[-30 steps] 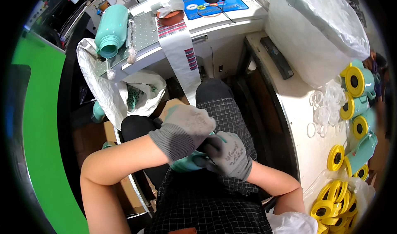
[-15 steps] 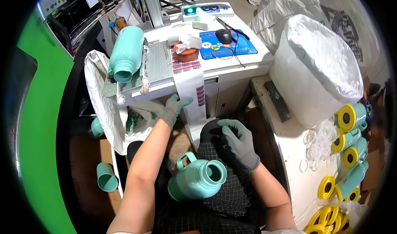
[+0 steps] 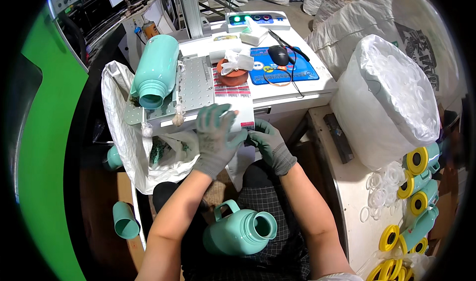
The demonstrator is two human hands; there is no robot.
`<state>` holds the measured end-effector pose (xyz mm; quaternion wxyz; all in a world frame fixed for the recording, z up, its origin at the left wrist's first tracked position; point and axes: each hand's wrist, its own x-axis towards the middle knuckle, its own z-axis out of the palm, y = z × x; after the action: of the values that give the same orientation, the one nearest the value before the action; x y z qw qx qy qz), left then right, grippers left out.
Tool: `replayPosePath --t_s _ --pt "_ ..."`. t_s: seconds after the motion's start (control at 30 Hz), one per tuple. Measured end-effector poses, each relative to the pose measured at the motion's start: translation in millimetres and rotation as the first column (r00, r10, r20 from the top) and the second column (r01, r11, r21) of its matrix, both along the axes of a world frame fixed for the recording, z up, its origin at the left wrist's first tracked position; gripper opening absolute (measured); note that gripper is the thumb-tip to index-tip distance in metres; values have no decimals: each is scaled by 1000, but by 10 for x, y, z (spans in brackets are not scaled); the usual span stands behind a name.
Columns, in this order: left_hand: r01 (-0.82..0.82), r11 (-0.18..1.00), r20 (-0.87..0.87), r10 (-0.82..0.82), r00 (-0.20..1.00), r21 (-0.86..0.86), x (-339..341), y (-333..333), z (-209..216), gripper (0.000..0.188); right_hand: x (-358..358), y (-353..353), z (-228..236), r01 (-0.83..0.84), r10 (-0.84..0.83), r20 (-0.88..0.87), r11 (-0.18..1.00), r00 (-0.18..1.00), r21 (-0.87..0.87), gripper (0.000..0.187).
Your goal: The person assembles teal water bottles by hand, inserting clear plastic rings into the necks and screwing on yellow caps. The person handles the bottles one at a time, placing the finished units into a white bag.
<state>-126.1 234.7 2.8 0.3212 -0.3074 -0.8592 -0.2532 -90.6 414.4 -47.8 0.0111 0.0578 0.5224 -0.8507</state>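
A white strip of labels [image 3: 241, 105] with red-and-dark printed rows hangs over the front edge of the white machine table. Over its left side lies my left hand [image 3: 214, 139], grey-gloved, fingers spread and thumb stretched toward the right hand. My right hand [image 3: 271, 146], gloved too, pinches the strip near its lower right corner; the fingertips are partly hidden. A teal jug [image 3: 233, 234] with a loop handle rests tilted on my lap, its open mouth facing right; neither hand touches it. Another teal jug body [image 3: 157, 65] lies on the perforated metal plate [image 3: 196, 82].
An orange-brown roll [image 3: 232, 76] with crumpled white material sits on the strip. Behind it are a blue mat [image 3: 297, 72] and a black mouse [image 3: 278, 55]. At right stand a white sack of clear rings [image 3: 382, 112] and several yellow-based teal jugs. A white sack [image 3: 130, 147] hangs at left.
My right hand has moved from above my lap up to the strip. The left hand has risen and spread over it. The strip's hanging lower part has been drawn up. The view has shifted slightly.
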Motion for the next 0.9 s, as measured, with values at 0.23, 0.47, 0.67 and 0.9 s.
replayPosePath --t_s 0.23,0.47,0.67,0.9 --pt "28 999 -4 -29 1000 -36 -171 60 -111 23 6 -61 -19 35 -33 -31 996 999 85 32" --pt "9 999 18 -9 1000 34 -108 142 -134 22 60 -22 -113 31 -28 -57 998 998 48 32" --pt "42 999 15 -42 999 -6 -203 95 -128 21 -21 -53 -67 68 -58 -73 987 996 147 35" --pt "114 988 77 -122 990 100 370 -11 38 22 450 46 53 179 -179 6 984 984 22 41"
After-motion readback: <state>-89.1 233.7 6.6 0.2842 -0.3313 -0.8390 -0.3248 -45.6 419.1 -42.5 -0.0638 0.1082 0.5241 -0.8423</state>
